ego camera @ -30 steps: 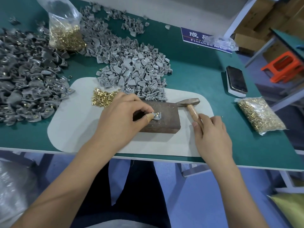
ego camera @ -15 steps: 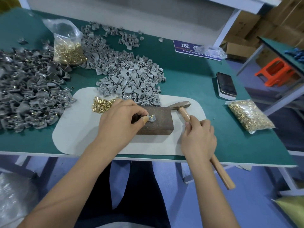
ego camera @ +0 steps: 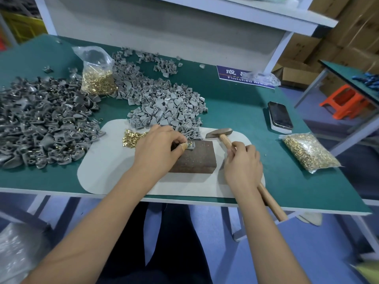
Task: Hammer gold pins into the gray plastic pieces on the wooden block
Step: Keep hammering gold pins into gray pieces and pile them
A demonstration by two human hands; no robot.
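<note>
Meanwhile left hand [ego camera: 158, 148] pinches gray piece [ego camera: 190, 146] on block [ego camera: 193, 157]; right hand [ego camera: 243, 166] grips hammer [ego camera: 225, 140].

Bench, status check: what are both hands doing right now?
Left hand pinching gray plastic piece with gold pin on wooden block. Right hand gripping hammer, head resting on the mat. Nothing blocking.

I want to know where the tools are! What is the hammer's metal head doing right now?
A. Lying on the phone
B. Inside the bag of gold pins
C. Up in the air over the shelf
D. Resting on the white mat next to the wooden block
D: the hammer head lies on the white mat beside the wooden block, while the right hand grips its handle.
</note>
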